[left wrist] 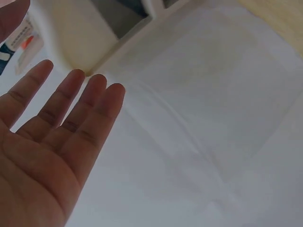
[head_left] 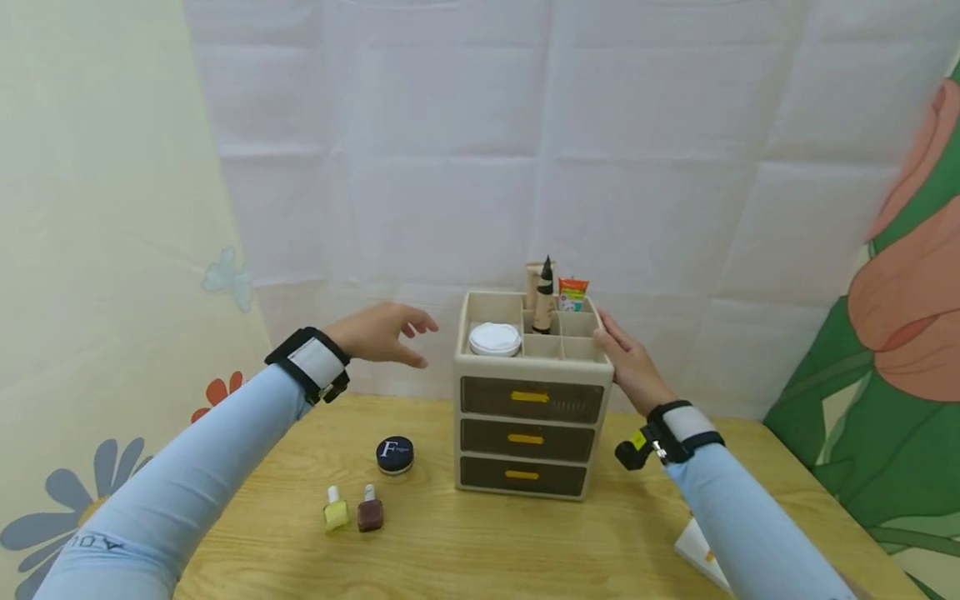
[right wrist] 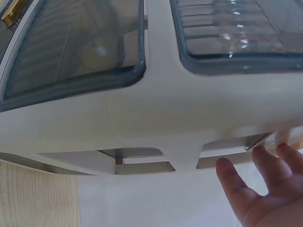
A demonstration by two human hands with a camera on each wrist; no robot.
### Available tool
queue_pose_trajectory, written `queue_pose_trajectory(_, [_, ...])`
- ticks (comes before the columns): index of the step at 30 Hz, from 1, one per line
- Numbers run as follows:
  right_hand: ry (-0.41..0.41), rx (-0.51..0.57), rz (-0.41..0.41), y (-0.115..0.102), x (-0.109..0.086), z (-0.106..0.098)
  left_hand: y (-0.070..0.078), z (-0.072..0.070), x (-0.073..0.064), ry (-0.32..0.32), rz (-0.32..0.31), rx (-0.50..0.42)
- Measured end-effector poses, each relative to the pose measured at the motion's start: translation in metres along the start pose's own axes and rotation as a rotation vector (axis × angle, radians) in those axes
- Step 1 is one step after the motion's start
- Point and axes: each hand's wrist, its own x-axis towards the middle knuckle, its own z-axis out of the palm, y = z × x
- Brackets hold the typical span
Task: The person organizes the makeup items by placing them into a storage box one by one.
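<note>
Organizer [head_left: 533,365]: beige, upright on the wooden tabletop [head_left: 450,550], its three dark drawers [head_left: 487,435] closed and facing the person.
Right grip [head_left: 632,367]: a bare hand on the organizer's right wall, fingers fairly straight, touching rather than pinching.
Left grip [head_left: 385,332]: spread and holding nothing, left of the organizer, with a gap between.
Top compartments: in the organizer's left bay, a white round container [head_left: 495,335]; right of that bay, an upright black-tipped bottle [head_left: 543,308], a beige tube [head_left: 532,287] and an orange-and-green tube [head_left: 573,292].
Beside the base: left of the organizer, a dark compact [head_left: 395,455]; front-left of it, yellow nail polish [head_left: 336,512] and dark red nail polish [head_left: 371,514].
Step in hand: seemingly steadying or positioning the organizer; a two-handed hold would call for the left grip to meet its left wall.
Edges and room: white cloth [head_left: 420,208] hangs behind the organizer; the widest room runs in front of its drawers; a partly hidden white item [head_left: 701,554] narrows its front-right.
</note>
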Motion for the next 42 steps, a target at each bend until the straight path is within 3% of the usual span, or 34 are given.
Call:
queue_pose_trajectory(14, [0.005,0.038,0.018,0.002,-0.006,-0.002,-0.032,0.068,-0.017,-0.171,-0.208,-0.052])
queue_pose_trajectory(22, [0.01,0.033,0.042,-0.001,-0.006,-0.001,-0.051,0.106,-0.024,-0.176,-0.269,-0.017])
queue_pose_trajectory(29, [0.011,0.029,0.045,-0.001,-0.006,-0.003,-0.062,0.133,-0.03,-0.173,-0.312,-0.062])
queue_pose_trajectory(37, [0.022,0.011,0.039,-0.003,-0.008,-0.005,-0.082,0.168,-0.025,-0.14,-0.336,-0.048])
queue_pose_trajectory(42, [0.012,0.016,0.032,-0.003,-0.009,-0.005,-0.089,0.179,-0.024,-0.133,-0.361,-0.036])
